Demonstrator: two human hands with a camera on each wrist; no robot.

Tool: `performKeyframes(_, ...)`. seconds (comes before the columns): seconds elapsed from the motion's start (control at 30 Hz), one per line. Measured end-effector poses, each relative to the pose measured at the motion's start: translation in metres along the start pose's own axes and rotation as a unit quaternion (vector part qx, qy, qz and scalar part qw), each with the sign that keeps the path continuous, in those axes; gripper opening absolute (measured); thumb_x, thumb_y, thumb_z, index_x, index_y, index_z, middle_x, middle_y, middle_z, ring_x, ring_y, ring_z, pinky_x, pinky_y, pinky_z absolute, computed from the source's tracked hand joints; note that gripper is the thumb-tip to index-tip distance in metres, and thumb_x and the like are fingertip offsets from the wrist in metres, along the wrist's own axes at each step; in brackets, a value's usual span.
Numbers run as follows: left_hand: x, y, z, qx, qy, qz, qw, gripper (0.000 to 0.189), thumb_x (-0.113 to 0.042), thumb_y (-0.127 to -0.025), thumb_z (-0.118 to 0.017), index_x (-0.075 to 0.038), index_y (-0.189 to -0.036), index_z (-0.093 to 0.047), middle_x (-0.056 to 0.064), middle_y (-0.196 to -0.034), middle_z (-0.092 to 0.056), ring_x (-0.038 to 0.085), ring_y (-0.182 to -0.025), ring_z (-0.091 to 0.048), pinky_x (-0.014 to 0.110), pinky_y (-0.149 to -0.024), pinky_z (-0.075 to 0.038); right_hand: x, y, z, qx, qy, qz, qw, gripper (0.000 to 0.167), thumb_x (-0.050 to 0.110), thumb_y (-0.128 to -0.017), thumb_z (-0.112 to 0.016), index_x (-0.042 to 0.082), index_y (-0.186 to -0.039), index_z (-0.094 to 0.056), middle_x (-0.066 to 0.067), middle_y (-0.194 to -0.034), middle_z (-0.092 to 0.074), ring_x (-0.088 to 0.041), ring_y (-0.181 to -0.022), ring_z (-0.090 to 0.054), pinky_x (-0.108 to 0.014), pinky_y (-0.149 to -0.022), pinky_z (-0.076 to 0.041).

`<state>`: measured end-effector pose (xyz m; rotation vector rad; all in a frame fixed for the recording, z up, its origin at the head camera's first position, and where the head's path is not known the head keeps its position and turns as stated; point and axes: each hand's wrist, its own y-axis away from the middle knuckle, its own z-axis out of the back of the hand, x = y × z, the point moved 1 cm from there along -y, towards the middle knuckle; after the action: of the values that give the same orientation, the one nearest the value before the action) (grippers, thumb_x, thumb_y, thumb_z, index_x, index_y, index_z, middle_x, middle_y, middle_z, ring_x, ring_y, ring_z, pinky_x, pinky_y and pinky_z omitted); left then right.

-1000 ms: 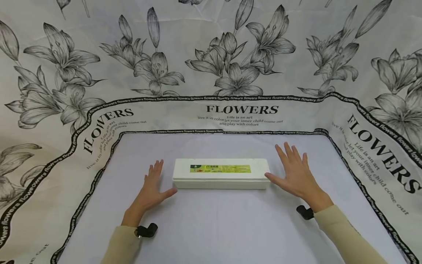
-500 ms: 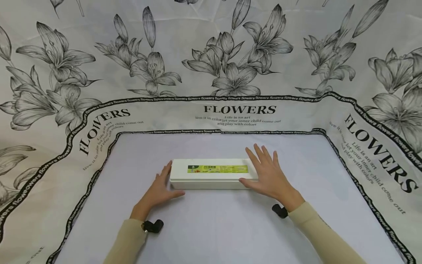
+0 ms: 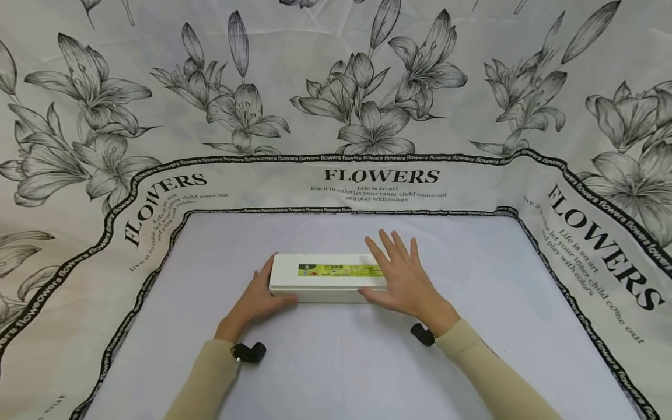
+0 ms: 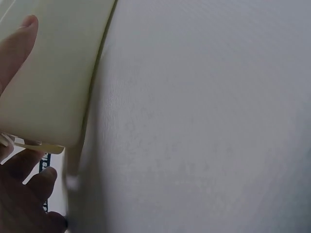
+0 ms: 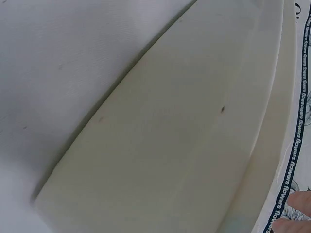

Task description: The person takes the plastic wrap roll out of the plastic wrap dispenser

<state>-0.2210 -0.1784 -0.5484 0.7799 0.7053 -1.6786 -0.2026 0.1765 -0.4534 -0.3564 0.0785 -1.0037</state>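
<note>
A long white cling film box point(image 3: 286, 277), with a yellow-green label point(image 3: 336, 270) on its lid, lies flat on the white tabletop in the head view. At its left end, my left hand point(image 3: 255, 300) holds it. The left wrist view has the thumb point(image 4: 17, 51) against the box's front side and the other fingers around the end. Over the box's right part hovers or rests my right hand point(image 3: 412, 286), fingers spread and straight; contact cannot be told. That hand hides the box's right end. Close up, the right wrist view is mostly filled by the box point(image 5: 160, 121).
White cloth covers the table point(image 3: 336, 373). Behind rises a pale backdrop point(image 3: 315, 70) printed with lilies, with a black lettered border point(image 3: 451, 157). A small black wrist camera point(image 3: 249, 352) sits on the left wrist, another camera point(image 3: 422, 334) on the right.
My right hand has moved left, from beside the box's right end to over it. My left hand has come right and taken hold of the left end. The box has barely shifted.
</note>
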Motion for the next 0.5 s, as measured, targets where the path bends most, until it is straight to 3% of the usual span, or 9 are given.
performKeyframes(0.27,-0.001,0.000,-0.004,-0.005,0.044,0.020,0.9988,0.124,-0.041,-0.073,-0.094,-0.017,-0.166,-0.014,0.009,-0.164,-0.039,0.035,-0.150,-0.038,0.060,-0.121,-0.033,0.015,-0.015,-0.003,0.003,-0.008,0.014,0.9999,0.105,0.074,-0.085,-0.061,0.018,-0.165,-0.023,-0.021,-0.169,-0.024,-0.046,-0.156,-0.022,-0.077,-0.118,-0.019)
performKeyframes(0.5,0.000,0.002,-0.005,-0.002,0.067,0.012,0.9977,0.123,-0.038,-0.074,-0.094,-0.019,-0.166,-0.014,0.008,-0.164,-0.039,0.034,-0.151,-0.037,0.060,-0.122,-0.031,0.035,-0.032,-0.012,0.021,-0.021,0.030,0.9991,0.103,0.074,-0.085,-0.061,0.020,-0.165,-0.024,-0.021,-0.168,-0.026,-0.046,-0.155,-0.024,-0.075,-0.118,-0.022)
